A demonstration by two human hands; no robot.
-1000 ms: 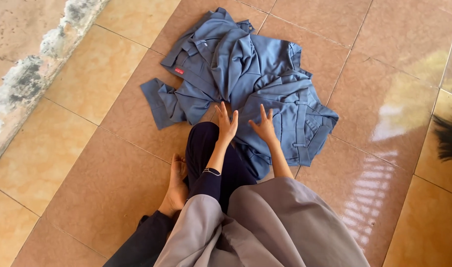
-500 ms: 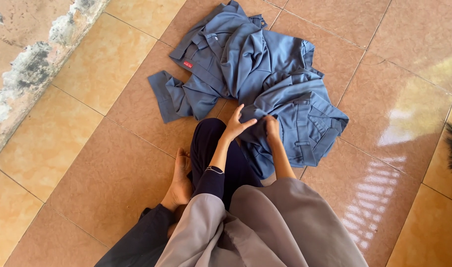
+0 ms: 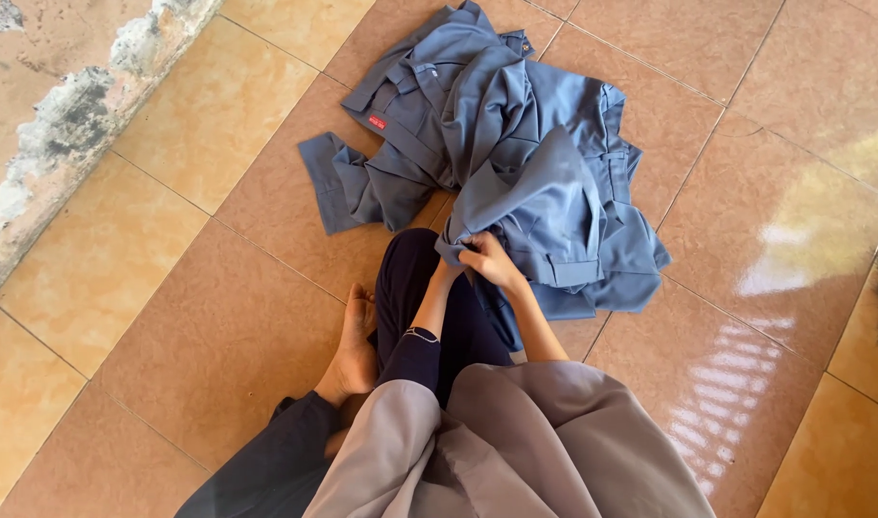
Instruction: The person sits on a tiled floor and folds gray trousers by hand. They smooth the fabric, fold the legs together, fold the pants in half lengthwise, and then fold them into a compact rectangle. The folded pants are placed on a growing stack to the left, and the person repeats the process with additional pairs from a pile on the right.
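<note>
- Tiled floor [image 3: 218, 317], glossy orange-brown, carrying everything; crumbling wall base [image 3: 65, 125] along the upper left.
- Blue-grey clothes [image 3: 497, 144] heaped on the floor straight ahead, crumpled and overlapping, one sleeve or leg splayed out to the left; no neat fold anywhere in sight, so judged barely begun, with sorting and flattening all left to do.
- Own legs in dark trousers and a bare foot [image 3: 355, 341] just below the heap, grey cloth draped over the lap.
- Right hand [image 3: 492, 261] closed in a pinch grip on a lifted edge of the blue-grey cloth at the heap's near side.
- Left hand [image 3: 455, 257] right beside it, mostly hidden by that fold; apparently gripping the same edge, but cannot tell for sure.
- Against half a second ago: hands then spread open over the cloth, now drawn together on one edge; fabric now raised into a peak.
</note>
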